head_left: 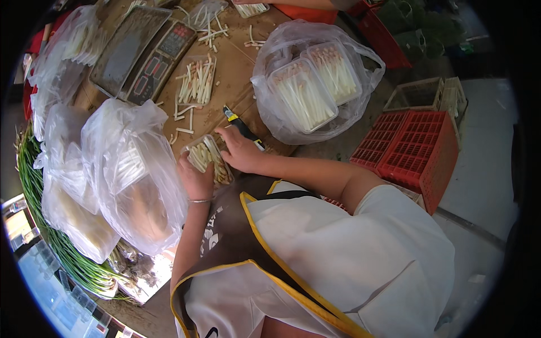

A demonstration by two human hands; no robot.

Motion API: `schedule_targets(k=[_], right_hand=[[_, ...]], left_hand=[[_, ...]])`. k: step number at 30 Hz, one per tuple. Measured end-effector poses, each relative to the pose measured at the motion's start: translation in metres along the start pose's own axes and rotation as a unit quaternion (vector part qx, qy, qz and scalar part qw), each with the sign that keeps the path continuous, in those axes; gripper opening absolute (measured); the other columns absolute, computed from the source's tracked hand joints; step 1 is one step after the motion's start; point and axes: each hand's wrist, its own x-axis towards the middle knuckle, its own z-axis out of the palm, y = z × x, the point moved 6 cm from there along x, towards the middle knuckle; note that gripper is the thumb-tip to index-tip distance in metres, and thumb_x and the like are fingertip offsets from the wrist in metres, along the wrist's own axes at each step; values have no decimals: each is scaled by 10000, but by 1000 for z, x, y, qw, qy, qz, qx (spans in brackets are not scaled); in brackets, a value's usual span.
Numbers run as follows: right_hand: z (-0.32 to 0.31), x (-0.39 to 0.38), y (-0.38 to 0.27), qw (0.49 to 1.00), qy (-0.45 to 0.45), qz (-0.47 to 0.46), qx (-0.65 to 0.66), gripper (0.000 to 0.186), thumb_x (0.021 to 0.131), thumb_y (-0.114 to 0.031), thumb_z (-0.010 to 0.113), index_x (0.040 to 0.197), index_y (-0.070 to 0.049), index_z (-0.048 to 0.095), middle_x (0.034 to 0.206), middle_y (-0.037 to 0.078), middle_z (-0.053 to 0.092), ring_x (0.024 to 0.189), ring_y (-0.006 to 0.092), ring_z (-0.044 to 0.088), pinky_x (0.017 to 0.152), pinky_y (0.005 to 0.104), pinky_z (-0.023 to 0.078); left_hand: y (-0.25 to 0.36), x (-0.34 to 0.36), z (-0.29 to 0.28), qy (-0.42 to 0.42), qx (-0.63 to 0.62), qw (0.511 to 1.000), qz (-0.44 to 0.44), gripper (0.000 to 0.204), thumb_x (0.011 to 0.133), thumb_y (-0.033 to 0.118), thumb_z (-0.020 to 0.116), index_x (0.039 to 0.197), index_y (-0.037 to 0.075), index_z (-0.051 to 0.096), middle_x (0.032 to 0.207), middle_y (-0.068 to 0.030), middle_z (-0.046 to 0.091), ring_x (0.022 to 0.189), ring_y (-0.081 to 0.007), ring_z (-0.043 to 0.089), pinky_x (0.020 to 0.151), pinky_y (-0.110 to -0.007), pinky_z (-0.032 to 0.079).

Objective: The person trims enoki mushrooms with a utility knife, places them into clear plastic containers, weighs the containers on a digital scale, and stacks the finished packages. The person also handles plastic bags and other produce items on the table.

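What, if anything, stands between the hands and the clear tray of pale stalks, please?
Nothing visible does: the left hand is at the left side of the tray, the right hand at its right. The yellow-and-black cutter lies just beyond the right hand, not in between.

Tray (216, 154) between the hands (242, 152), scale (137, 63) beyond left, bagged trays (335, 111) right.

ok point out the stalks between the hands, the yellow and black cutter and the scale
Stalks (199, 155): head view, middle of the bunch
Cutter (243, 127): head view, on its dark body
Scale (128, 56): head view, on its flat pan
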Motion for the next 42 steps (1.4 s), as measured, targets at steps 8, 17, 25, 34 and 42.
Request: schedule_targets(k=[8, 17, 25, 34, 42], right_hand=[[41, 7, 22, 984, -127, 91, 88, 735, 796, -119, 669, 1396, -38, 251, 1307, 293, 455, 1171, 467, 501, 936, 489, 465], [28, 5, -2, 996, -44, -76, 19, 473, 787, -79, 663, 1245, -110, 550, 1400, 247, 389, 1204, 413, 495, 963, 467, 457], [30, 38, -25, 983, 5, -139, -124, 171, 740, -106, 675, 899, -63, 721, 1380, 216, 445, 1246, 416, 472, 980, 463, 426], [51, 51, -28, 974, -25, -56, -219, 163, 710, -119, 684, 852, -69, 747, 1386, 176, 461, 1302, 392, 421, 985, 471, 393], [53, 58, -35, 949, -35, -67, -306, 207, 747, -185, 621, 837, -87, 779, 1374, 222, 512, 1305, 366, 443, 941, 444, 372]], left_hand=[[-11, 4, 3, 7, -20, 1000, 9, 641, 720, 84, 728, 1275, -16, 421, 1223, -244, 498, 1156, -447, 472, 995, -485, 393], [-3, 5, -3, 8, 3, 999, 51, 496, 709, 19, 624, 1183, 22, 477, 1237, -216, 504, 1152, -434, 481, 984, -476, 406], [-5, 5, -4, 25, -5, 998, 54, 439, 696, 4, 598, 1122, 14, 492, 1183, -209, 516, 1124, -430, 484, 982, -473, 398], [-6, 4, -6, 35, -31, 999, 24, 429, 694, -15, 585, 1112, 7, 491, 1141, -201, 530, 1120, -424, 483, 975, -472, 398], [-8, 3, -6, 28, -32, 999, 26, 455, 699, -12, 587, 1144, 7, 497, 1170, -205, 534, 1142, -431, 483, 987, -472, 400]])
